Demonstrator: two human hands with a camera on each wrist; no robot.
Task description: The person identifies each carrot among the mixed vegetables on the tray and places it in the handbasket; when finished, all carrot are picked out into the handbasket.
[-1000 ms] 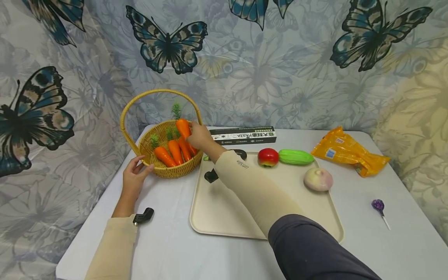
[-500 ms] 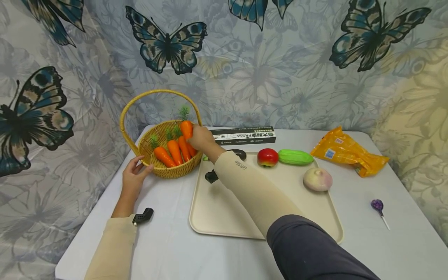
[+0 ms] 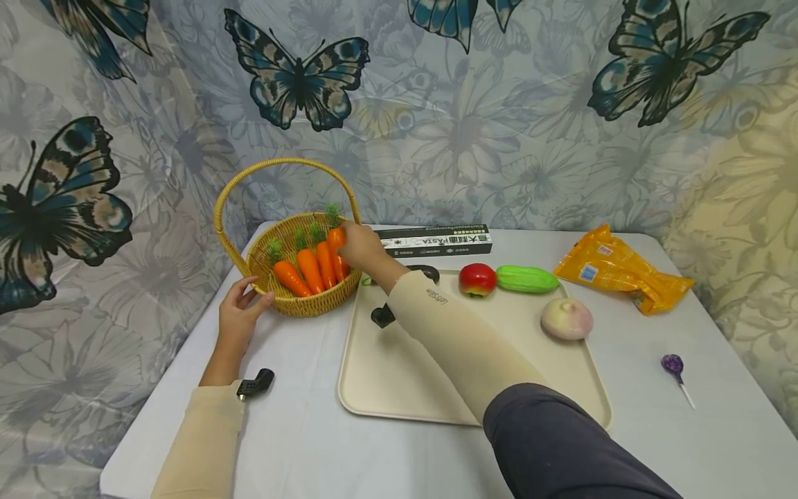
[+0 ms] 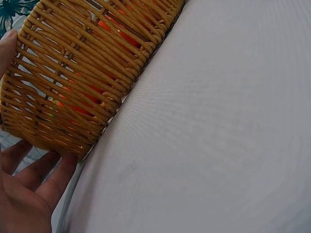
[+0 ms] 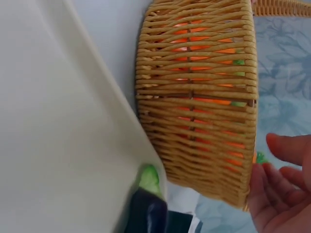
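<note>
A yellow wicker basket (image 3: pixel 314 305) with a tall hoop handle holds several orange carrots (image 3: pixel 289 278) with green tops. My left hand (image 3: pixel 239 315) rests against its near left side, thumb and fingers spread over the weave; the left wrist view shows these fingertips (image 4: pixel 69 159) touching the wicker. At the basket's right rim is my right hand (image 3: pixel 366 248), beside the rightmost carrot (image 3: pixel 337 240). In the right wrist view that hand's thumb (image 5: pixel 286 147) and fingers stand apart, with a green carrot top (image 5: pixel 261 158) visible near the gap. Part of this carrot is hidden.
A beige tray (image 3: pixel 399 388) bears a red apple-like fruit (image 3: pixel 477 280), a green cucumber-like vegetable (image 3: pixel 527 278), an onion (image 3: pixel 566 319) and an eggplant (image 5: pixel 150 206) partly behind my right arm. Around it lie a pasta box (image 3: pixel 436 241), an orange packet (image 3: pixel 617 270) and a purple lollipop (image 3: pixel 673 365).
The rightmost carrot has come down and slightly right, deeper into the basket beside the others. My right hand has shifted slightly right with it. The left hand has stayed against the basket.
</note>
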